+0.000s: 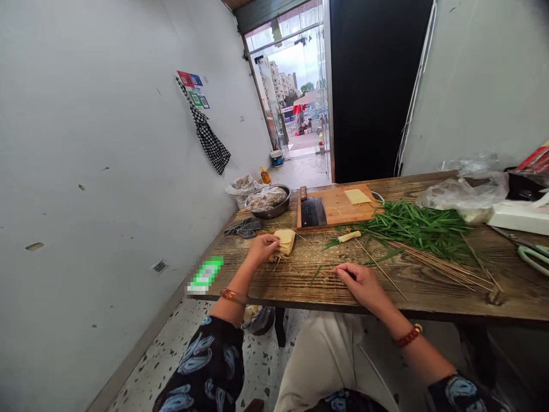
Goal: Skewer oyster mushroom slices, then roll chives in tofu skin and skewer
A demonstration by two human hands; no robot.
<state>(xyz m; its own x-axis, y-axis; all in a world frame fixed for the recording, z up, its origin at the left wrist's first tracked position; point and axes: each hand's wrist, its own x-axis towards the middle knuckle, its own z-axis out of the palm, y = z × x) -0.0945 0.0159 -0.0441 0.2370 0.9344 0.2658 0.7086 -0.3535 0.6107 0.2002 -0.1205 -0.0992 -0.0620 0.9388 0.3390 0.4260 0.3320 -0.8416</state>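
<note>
My left hand is at the left part of the wooden table, its thumb and fingers pinched at the near edge of a stack of pale yellow tofu sheets. My right hand is low over the table's front edge, fingers curled and thumb pressed in; what it holds, if anything, is hidden. A short green leaf strip lies between the hands. Beyond my right hand a rolled tofu sheet rests by a thin wooden skewer. Right of it lie a bundle of bamboo skewers and a heap of chives.
A cutting board at the back carries a cleaver and more tofu sheets. Left of it stand a metal bowl with a plastic bag and a dark cloth. Scissors and plastic bags lie right.
</note>
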